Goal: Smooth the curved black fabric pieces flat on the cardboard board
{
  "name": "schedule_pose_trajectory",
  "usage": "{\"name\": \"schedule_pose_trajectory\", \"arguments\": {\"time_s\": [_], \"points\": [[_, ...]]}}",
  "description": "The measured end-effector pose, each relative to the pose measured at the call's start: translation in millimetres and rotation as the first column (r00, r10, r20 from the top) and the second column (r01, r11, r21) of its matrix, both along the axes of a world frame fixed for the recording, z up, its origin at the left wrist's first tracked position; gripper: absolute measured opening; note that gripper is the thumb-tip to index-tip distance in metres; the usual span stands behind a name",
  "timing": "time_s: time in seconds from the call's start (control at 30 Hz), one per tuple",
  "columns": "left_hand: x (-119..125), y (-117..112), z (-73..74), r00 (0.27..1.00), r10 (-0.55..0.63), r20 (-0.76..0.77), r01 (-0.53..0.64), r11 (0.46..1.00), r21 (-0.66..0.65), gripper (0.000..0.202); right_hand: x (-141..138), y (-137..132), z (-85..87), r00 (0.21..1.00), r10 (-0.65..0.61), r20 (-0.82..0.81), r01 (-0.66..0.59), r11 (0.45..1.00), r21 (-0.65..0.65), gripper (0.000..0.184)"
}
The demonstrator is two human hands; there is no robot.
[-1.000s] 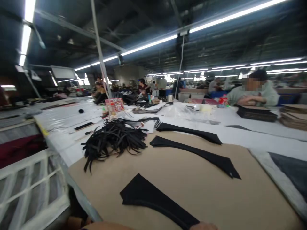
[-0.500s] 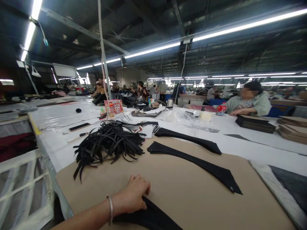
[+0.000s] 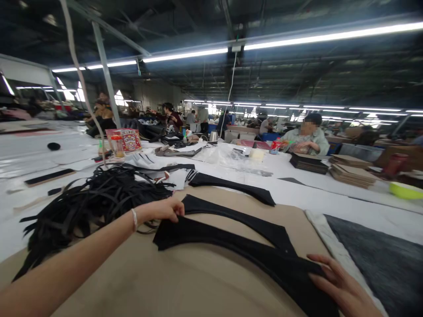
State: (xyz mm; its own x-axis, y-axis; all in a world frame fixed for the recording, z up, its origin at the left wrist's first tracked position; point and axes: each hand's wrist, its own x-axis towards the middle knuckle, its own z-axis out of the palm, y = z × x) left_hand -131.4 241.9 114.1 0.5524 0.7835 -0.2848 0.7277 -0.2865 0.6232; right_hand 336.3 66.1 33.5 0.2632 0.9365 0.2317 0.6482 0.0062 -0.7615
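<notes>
A long curved black piece of material [image 3: 228,244] stretches between my two hands over the brown board [image 3: 158,281]. My left hand [image 3: 167,208] pinches its far left end, thumb and fingers closed on the edge. At the near right end, my right hand [image 3: 340,281] grips it with the thumb below and fingers above. Just behind it lies a second curved black piece [image 3: 238,215], partly covered by the held one. Farther back rests a third such piece [image 3: 231,186]. A heap of black strips [image 3: 109,198] sits left of my left hand, partly behind my forearm.
A dark grey sheet [image 3: 370,255] lies to the right. Across the white table [image 3: 330,204] a person [image 3: 309,136] works near stacked black pieces [image 3: 309,163] and brown pieces [image 3: 352,171]. A red patterned package [image 3: 130,140] stands behind the strips. A white cable [image 3: 77,70] hangs at left.
My left hand has moved forward with the curved black piece, bringing it up beside the second one. My right hand has come into view holding its other end. The view has shifted right.
</notes>
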Motion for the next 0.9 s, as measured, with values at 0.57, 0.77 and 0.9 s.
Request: {"name": "schedule_pose_trajectory", "arguments": {"time_s": [0.57,0.77,0.9], "points": [[54.6,137.6,-40.0,0.943,0.192,-0.273,-0.099,0.942,0.32,0.028,7.4,137.5,-24.0,0.915,-0.14,0.377,0.182,0.98,-0.078,0.044],[82.8,87.9,-52.2,0.965,0.149,-0.215,0.016,0.787,0.616,0.035,-10.9,125.0,-18.3,0.847,-0.14,0.512,0.199,0.978,-0.061,0.037],[133.4,57.3,-68.7,0.972,-0.072,-0.223,0.204,0.729,0.654,0.051,-31.8,114.4,-4.9,0.796,-0.192,0.574,0.242,0.97,-0.012,0.037]]}}
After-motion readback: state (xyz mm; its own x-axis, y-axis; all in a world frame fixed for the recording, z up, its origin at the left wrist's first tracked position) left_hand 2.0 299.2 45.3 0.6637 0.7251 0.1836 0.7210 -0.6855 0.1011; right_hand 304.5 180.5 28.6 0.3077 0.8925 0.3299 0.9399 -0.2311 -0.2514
